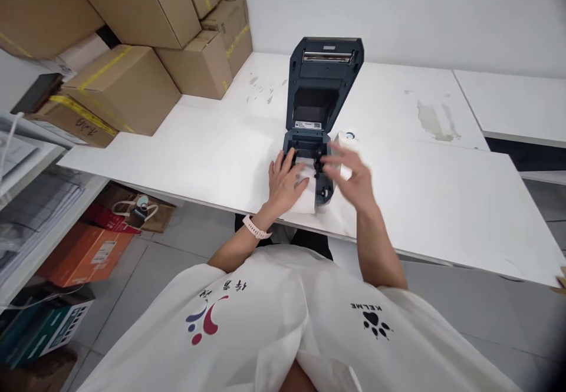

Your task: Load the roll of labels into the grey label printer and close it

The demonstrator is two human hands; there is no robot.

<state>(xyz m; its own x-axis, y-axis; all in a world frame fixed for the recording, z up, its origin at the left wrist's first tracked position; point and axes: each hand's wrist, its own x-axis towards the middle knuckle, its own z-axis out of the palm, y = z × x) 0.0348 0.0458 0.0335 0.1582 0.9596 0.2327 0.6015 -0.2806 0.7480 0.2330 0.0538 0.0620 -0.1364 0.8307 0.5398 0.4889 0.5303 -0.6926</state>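
Observation:
A dark blue label printer stands on the white table with its lid swung up and open. A white strip of label paper runs out of its front toward me. My left hand lies flat on the paper at the printer's left front, fingers spread. My right hand hovers at the printer's right front, fingers apart and slightly blurred, tips near the paper guide. A white box-shaped item sits just behind my right hand.
Several cardboard boxes are stacked at the table's back left. A shelf with papers stands at left. Orange and teal boxes and a bag lie on the floor under the table. A second white table adjoins at right.

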